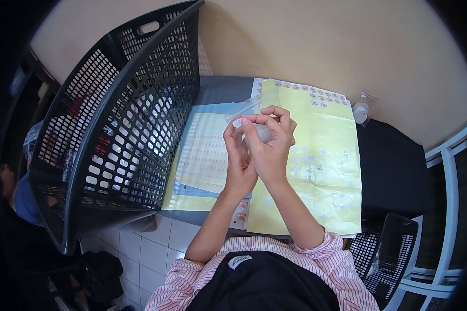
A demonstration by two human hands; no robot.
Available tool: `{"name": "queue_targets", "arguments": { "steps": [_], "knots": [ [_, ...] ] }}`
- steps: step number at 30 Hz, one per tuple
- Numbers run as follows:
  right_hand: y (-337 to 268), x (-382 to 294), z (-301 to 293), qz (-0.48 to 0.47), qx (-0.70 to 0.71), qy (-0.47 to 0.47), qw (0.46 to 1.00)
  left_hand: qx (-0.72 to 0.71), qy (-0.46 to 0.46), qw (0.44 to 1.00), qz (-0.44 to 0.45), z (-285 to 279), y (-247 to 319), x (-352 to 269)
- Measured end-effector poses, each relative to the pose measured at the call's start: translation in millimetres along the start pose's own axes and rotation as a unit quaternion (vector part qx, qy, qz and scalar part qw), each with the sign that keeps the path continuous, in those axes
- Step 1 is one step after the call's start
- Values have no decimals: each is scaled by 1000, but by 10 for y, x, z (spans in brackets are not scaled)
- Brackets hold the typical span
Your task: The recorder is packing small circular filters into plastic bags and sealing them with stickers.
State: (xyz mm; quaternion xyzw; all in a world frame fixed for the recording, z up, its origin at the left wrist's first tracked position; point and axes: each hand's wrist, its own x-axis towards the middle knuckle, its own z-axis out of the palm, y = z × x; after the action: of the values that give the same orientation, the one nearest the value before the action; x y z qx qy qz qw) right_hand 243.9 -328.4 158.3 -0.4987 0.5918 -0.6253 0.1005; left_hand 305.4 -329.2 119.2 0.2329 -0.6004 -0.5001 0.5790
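Both hands meet above the middle of the table. My left hand [239, 159] and my right hand [274, 142] hold a clear plastic bag [253, 104] with a round whitish item [263, 133] in it. A small white label [237, 123] lies at my fingertips, by the right thumb. Under the hands is a yellow sheet [330, 128] bearing scattered silver star-shaped stickers [309, 168]. Left of them, sheets with rows of small printed labels [204, 149] rest on a blue sheet [218, 108]. Rows of round stickers [296, 88] line the yellow sheet's top edge.
A large black perforated plastic basket [128, 77] holding plastic-wrapped items stands at the left. A bagged white round item [360, 112] is at the back right, near a black cloth [393, 167]. Another black basket [401, 237] stands lower right. Part of a person [27, 200] shows at far left.
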Motion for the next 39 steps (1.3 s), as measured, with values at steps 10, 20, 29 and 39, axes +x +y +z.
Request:
{"name": "queue_targets", "arguments": {
  "steps": [10, 20, 29, 39],
  "knots": [
    [20, -13, 24, 11, 7, 6, 1000, 20, -10, 1000, 5, -16, -23, -5],
    [1, 1, 41, 5, -17, 12, 1000, 33, -11, 999, -6, -30, -8, -9],
    [117, 55, 47, 14, 17, 19, 1000, 9, -5, 999, -37, -31, -42, -29],
    [34, 31, -64, -17, -20, 41, 999, 48, -29, 998, -14, 50, 16, -48]
  ]
}}
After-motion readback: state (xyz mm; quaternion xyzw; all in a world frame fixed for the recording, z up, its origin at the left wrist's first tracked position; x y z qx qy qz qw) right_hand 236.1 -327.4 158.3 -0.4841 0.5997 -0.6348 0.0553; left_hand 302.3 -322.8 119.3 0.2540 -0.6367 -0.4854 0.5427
